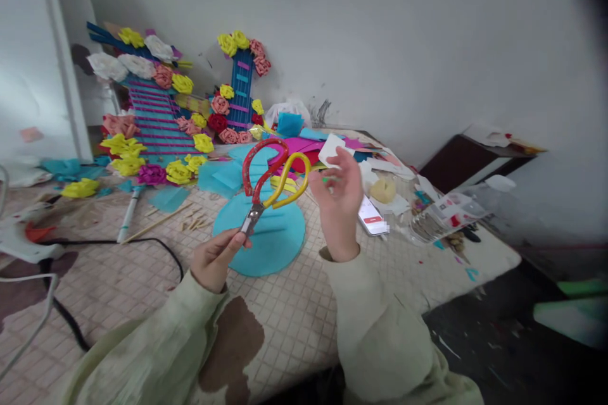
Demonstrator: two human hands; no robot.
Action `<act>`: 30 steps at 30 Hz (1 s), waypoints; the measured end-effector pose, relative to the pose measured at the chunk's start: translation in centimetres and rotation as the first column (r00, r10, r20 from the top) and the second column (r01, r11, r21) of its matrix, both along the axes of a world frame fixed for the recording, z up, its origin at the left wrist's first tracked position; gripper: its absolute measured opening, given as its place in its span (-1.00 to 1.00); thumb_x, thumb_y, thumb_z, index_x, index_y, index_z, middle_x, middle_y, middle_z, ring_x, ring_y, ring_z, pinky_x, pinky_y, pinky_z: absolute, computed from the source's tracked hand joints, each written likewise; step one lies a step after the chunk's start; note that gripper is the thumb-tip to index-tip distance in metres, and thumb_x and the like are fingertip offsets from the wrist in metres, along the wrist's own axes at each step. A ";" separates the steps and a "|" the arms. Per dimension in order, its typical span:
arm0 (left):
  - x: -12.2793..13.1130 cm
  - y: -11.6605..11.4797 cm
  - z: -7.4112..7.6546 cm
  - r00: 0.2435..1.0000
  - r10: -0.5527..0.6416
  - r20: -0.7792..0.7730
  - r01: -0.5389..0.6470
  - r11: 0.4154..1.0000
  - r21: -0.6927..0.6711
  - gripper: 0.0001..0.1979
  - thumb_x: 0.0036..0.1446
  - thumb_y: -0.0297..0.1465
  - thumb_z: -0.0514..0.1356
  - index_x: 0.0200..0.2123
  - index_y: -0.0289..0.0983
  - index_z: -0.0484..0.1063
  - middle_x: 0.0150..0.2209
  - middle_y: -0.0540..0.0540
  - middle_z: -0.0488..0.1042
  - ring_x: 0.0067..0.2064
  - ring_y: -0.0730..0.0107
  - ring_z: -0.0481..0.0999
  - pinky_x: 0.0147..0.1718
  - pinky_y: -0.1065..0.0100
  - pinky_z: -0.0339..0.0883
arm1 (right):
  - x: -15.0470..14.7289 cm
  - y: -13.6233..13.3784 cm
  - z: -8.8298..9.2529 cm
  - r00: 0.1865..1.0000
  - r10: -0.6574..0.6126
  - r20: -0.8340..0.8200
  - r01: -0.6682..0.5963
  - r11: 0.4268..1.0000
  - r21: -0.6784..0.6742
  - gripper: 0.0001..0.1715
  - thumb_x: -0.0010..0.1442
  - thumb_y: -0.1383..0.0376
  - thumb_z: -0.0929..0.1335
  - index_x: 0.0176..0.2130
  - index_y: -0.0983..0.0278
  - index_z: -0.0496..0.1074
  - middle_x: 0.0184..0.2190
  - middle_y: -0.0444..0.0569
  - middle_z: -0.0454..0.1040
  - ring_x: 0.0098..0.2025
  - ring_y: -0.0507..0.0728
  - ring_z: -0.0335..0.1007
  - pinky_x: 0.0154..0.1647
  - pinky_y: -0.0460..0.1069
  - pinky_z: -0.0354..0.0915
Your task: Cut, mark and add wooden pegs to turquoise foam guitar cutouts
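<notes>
My left hand (pixel 215 257) pinches a pair of scissors (pixel 256 210) by the blades, with the handles pointing up and away from me. One handle loop is red, the other yellow. Just right of the yellow loop, my right hand (pixel 338 199) is raised with its fingers apart and partly curled, apparently not touching the scissors. Beneath the scissors, a round blue disc (pixel 280 247) lies flat on the table, partly covered by my left hand.
Paper-flower-decorated blue frames (pixel 154 117) lean at the back left. A glue gun (pixel 28 234) with cables lies left, near a marker (pixel 129 215) and small sticks (pixel 196 220). Coloured paper (pixel 313 145) is piled behind. A phone (pixel 373 215) and a clear plastic box (pixel 451 209) are right.
</notes>
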State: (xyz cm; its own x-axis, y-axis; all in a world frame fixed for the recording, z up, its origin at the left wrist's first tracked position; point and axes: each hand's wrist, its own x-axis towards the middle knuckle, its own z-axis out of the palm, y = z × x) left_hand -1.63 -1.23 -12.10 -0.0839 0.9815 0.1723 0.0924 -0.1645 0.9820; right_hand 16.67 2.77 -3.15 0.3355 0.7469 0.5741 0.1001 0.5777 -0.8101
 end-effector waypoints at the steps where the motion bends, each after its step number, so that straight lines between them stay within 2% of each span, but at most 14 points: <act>1: 0.2 0.0 -0.2 0.999 -0.031 0.020 0.031 0.999 -0.014 -0.66 -0.06 -0.08 0.18 -0.56 -0.24 0.47 -0.46 -0.04 0.50 -0.31 0.33 0.43 -0.27 0.37 0.26 | -0.1 0.4 -0.4 0.990 0.115 -0.080 -0.122 0.989 -0.084 -0.44 -0.02 0.22 0.41 0.00 0.13 0.27 -0.08 -0.04 0.36 -0.08 0.13 0.32 -0.13 0.06 0.33; 2: 0.3 -0.1 -0.3 0.997 -0.060 0.038 0.061 0.998 -0.021 -0.65 -0.06 -0.07 0.17 -0.57 -0.24 0.47 -0.45 -0.05 0.50 -0.30 0.33 0.44 -0.29 0.37 0.26 | -0.3 0.7 -0.8 0.952 0.257 -0.164 -0.283 0.946 -0.156 -0.43 -0.03 0.20 0.42 -0.01 0.14 0.27 -0.09 -0.04 0.36 -0.06 0.14 0.32 -0.13 0.07 0.33; 3: 0.5 -0.2 -0.3 0.994 -0.091 0.057 0.092 0.995 -0.028 -0.63 -0.06 -0.06 0.16 -0.57 -0.25 0.48 -0.45 -0.05 0.50 -0.31 0.33 0.44 -0.32 0.38 0.27 | -0.6 0.9 -1.0 0.881 0.404 -0.247 -0.454 0.867 -0.203 -0.48 -0.02 0.18 0.41 -0.04 0.15 0.30 -0.11 -0.04 0.38 -0.06 0.15 0.32 -0.13 0.08 0.33; 4: 0.5 -0.3 -0.2 0.990 -0.119 0.073 0.122 0.992 -0.034 -0.62 -0.06 -0.05 0.16 -0.57 -0.25 0.48 -0.47 -0.06 0.49 -0.32 0.33 0.44 -0.35 0.38 0.27 | -0.9 1.1 -1.2 0.786 0.529 -0.318 -0.604 0.766 -0.218 -0.56 0.00 0.15 0.39 -0.09 0.17 0.34 -0.14 -0.04 0.41 -0.05 0.17 0.32 -0.14 0.10 0.33; 6: 0.6 -0.4 0.0 0.978 -0.180 0.102 0.185 0.982 -0.037 -0.62 -0.06 -0.05 0.17 -0.58 -0.25 0.48 -0.53 -0.05 0.45 -0.37 0.35 0.43 -0.41 0.39 0.27 | -1.4 1.2 -1.1 0.595 0.693 -0.408 -0.795 0.581 -0.172 -0.67 0.02 0.14 0.37 -0.19 0.17 0.40 -0.21 -0.06 0.44 -0.07 0.19 0.34 -0.18 0.11 0.35; 8: 0.5 -0.5 0.3 0.958 -0.258 0.124 0.262 0.965 -0.020 -0.66 -0.03 -0.10 0.17 -0.57 -0.25 0.49 -0.55 -0.04 0.41 -0.40 0.38 0.40 -0.43 0.40 0.26 | -1.8 1.1 -0.6 0.461 0.767 -0.446 -0.877 0.471 -0.098 -0.70 0.01 0.16 0.36 -0.20 0.16 0.41 -0.22 -0.08 0.45 -0.07 0.19 0.34 -0.18 0.12 0.35; 13: 0.0 -0.3 0.9 0.928 -0.362 0.089 0.361 0.932 0.028 -0.73 0.05 -0.22 0.14 -0.54 -0.24 0.48 -0.54 -0.01 0.42 -0.44 0.45 0.35 -0.46 0.42 0.23 | -1.9 0.7 1.3 0.268 0.815 -0.513 -0.951 0.310 -0.004 -0.45 -0.13 0.10 0.40 -0.11 0.23 0.37 -0.14 -0.03 0.42 -0.03 0.21 0.30 0.00 0.13 0.24; 15: -0.1 -0.2 1.2 0.937 -0.348 0.019 0.347 0.937 0.034 -0.74 0.07 -0.22 0.12 -0.50 -0.24 0.50 -0.49 -0.02 0.46 -0.45 0.45 0.36 -0.46 0.41 0.24 | -1.8 0.7 1.4 0.277 0.798 -0.534 -0.942 0.337 0.014 -0.52 -0.09 0.07 0.37 -0.17 0.23 0.38 -0.22 -0.05 0.42 -0.10 0.18 0.33 -0.01 0.11 0.25; 17: -0.2 -0.1 1.4 0.946 -0.299 -0.124 0.310 0.947 0.083 -0.74 0.09 -0.22 0.08 -0.38 -0.21 0.51 -0.41 -0.03 0.51 -0.36 0.39 0.42 -0.36 0.35 0.28 | -1.6 0.7 1.0 0.332 0.776 -0.536 -0.911 0.410 0.030 -0.67 0.00 0.10 0.32 -0.24 0.23 0.39 -0.31 -0.08 0.41 -0.19 0.13 0.36 -0.05 0.08 0.26; 19: -0.3 0.0 1.3 0.923 -0.161 -0.350 0.234 0.956 0.177 -0.75 0.08 -0.21 0.09 -0.26 -0.15 0.48 -0.31 -0.03 0.53 -0.22 0.29 0.44 -0.19 0.24 0.25 | -1.2 0.7 0.4 0.393 0.770 -0.503 -0.879 0.475 0.040 -0.74 0.05 0.13 0.30 -0.28 0.23 0.38 -0.35 -0.09 0.38 -0.26 0.10 0.36 -0.09 0.07 0.28; 20: -0.3 0.0 1.1 0.877 -0.075 -0.474 0.203 0.953 0.226 -0.74 0.06 -0.21 0.11 -0.21 -0.13 0.46 -0.26 -0.03 0.52 -0.17 0.25 0.42 -0.13 0.17 0.20 | -1.0 0.8 0.0 0.421 0.768 -0.483 -0.864 0.502 0.045 -0.74 0.06 0.13 0.30 -0.29 0.24 0.38 -0.36 -0.09 0.37 -0.27 0.10 0.36 -0.11 0.07 0.29; 23: -0.2 0.2 -0.1 0.642 0.104 -0.759 0.180 0.943 0.281 -0.74 0.00 -0.19 0.15 -0.21 -0.06 0.45 -0.17 -0.02 0.49 -0.10 0.16 0.38 -0.08 0.02 0.03 | -0.6 1.0 -0.9 0.504 0.752 -0.425 -0.817 0.575 0.048 -0.68 0.04 0.07 0.30 -0.29 0.24 0.37 -0.38 -0.07 0.36 -0.28 0.12 0.34 -0.17 0.09 0.31; 26: 0.1 0.5 -1.4 0.499 0.108 -0.860 0.195 0.953 0.233 -0.77 0.00 -0.19 0.12 -0.24 0.02 0.45 -0.16 0.01 0.47 -0.08 0.13 0.35 -0.11 -0.01 -0.06 | -0.6 1.3 -1.6 0.530 0.761 -0.375 -0.807 0.588 0.052 -0.58 0.03 -0.02 0.27 -0.28 0.26 0.38 -0.39 -0.04 0.35 -0.28 0.16 0.34 -0.25 0.11 0.33; 30: 0.3 0.7 -2.2 0.481 0.096 -0.872 0.158 0.968 0.194 -0.79 0.05 -0.22 0.07 -0.25 0.03 0.45 -0.14 0.02 0.46 -0.05 0.14 0.30 -0.11 0.03 -0.08 | -1.1 1.6 -2.3 0.484 0.807 -0.340 -0.835 0.542 0.097 -0.47 0.03 -0.08 0.22 -0.27 0.28 0.40 -0.39 -0.01 0.36 -0.29 0.17 0.34 -0.26 0.12 0.32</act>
